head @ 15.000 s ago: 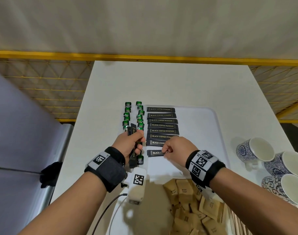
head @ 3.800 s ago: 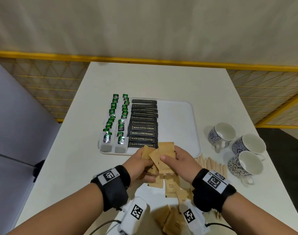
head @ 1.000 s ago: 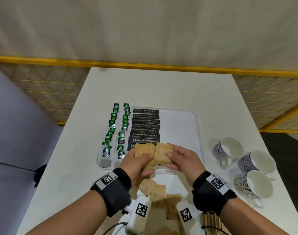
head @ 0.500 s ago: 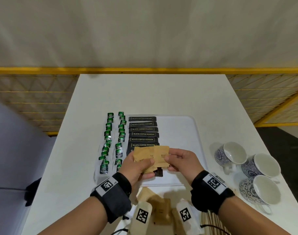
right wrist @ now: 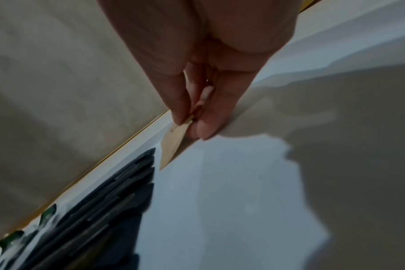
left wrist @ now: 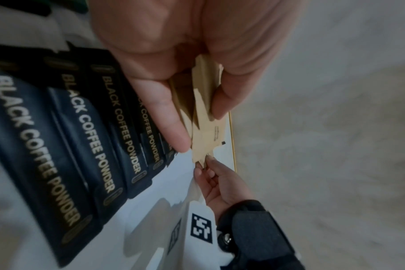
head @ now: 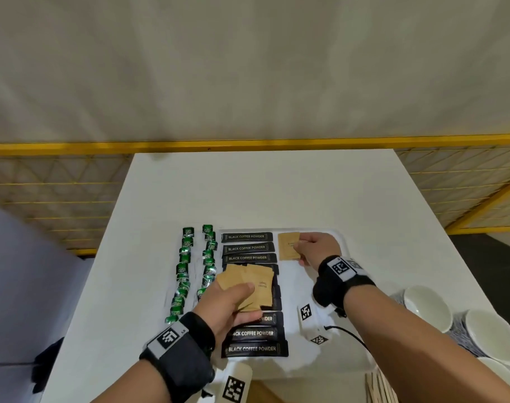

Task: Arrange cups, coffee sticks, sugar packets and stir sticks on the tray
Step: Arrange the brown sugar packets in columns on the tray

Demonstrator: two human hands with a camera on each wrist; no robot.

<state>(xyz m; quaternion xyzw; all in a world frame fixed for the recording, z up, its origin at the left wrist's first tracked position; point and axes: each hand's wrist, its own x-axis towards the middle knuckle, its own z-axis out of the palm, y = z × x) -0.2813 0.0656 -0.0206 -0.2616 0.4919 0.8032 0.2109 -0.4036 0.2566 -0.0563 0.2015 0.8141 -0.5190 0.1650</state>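
**Now the first sugar packet goes down at the tray's far end**

Right now the right hand (head: 314, 247) pinches one brown sugar packet (head: 288, 245) by its edge between thumb and fingertips, holding it low over the far part of the white tray (head: 342, 238), just right of the top coffee stick. To place it well, the packet should probably be laid flat and square to the black column beside it, with a narrow gap, so a straight new column can run toward the person. Letting go only once it lies flat would keep it from skewing.

The left hand (head: 229, 301) grips a fanned stack of spare sugar packets (head: 252, 282), thumb on top, hovering above the middle of the coffee sticks (head: 252, 349); feeding them one at a time looks sensible.

On the tray lie the black coffee sticks in one column, with two rows of green sachets (head: 187, 267) along its left edge; whether those sit on the tray I cannot tell. Off the tray, on the table (head: 271, 187), wait the cups (head: 426, 305) at right and the stir sticks (head: 380, 386) near the front.
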